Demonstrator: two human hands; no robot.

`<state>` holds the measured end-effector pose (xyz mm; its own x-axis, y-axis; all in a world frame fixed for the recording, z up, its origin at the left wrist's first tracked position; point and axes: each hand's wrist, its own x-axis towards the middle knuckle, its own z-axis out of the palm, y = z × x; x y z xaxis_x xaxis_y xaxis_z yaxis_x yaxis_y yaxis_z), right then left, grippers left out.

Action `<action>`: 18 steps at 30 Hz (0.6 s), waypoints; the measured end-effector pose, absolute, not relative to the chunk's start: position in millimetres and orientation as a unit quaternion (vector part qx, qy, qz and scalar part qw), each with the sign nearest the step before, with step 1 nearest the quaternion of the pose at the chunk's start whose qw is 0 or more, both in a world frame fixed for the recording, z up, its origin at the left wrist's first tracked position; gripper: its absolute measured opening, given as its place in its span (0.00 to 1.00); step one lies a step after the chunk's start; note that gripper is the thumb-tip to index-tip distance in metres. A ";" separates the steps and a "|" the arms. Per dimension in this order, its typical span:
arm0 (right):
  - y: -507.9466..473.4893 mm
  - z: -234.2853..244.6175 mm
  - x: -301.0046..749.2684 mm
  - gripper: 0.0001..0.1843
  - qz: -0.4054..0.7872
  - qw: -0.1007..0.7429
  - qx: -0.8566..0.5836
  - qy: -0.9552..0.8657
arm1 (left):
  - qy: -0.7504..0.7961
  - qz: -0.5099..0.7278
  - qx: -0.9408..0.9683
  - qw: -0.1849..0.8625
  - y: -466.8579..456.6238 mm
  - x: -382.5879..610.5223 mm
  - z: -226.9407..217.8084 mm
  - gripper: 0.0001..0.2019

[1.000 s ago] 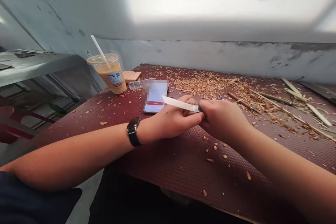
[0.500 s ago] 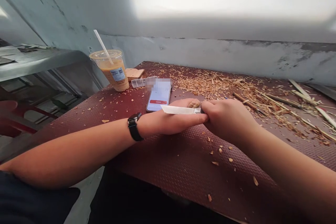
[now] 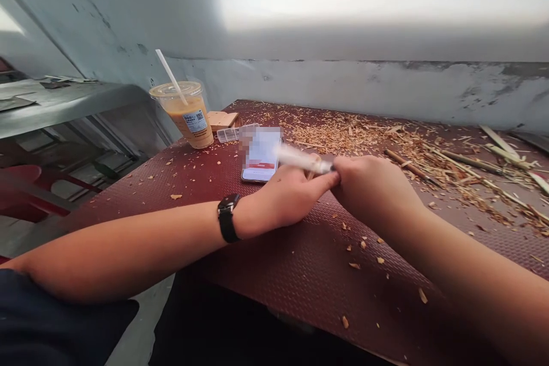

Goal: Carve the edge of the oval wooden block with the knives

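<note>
My right hand is closed round the handle of a knife whose pale blade points left and is smeared by motion. My left hand, with a black watch on its wrist, is closed round a small brown piece of wood just under the blade. Its thumb touches my right hand. Both hands rest over the dark red textured table, among scattered wood chips.
A phone lies lit just beyond my left hand. An iced drink cup with a straw, a wooden block and a clear plastic box stand at the back left. Shavings and thin sticks cover the right of the table.
The blade has tilted from level to slanting up-left and now blurs. My left hand has curled more tightly round the wood. The view has shifted a little.
</note>
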<state>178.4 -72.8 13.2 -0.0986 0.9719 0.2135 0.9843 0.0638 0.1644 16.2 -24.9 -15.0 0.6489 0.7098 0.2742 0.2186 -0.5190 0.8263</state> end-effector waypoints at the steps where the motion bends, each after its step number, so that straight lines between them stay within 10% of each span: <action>1: -72.4 12.9 177.2 0.13 -0.127 0.026 -0.684 -0.718 | 0.307 0.309 0.795 0.422 -24.4 17.4 -17.7 0.20; 18: -79.6 23.8 188.6 0.09 -0.146 0.024 -0.575 -0.805 | 0.230 0.218 0.779 0.542 -25.5 8.4 5.9 0.17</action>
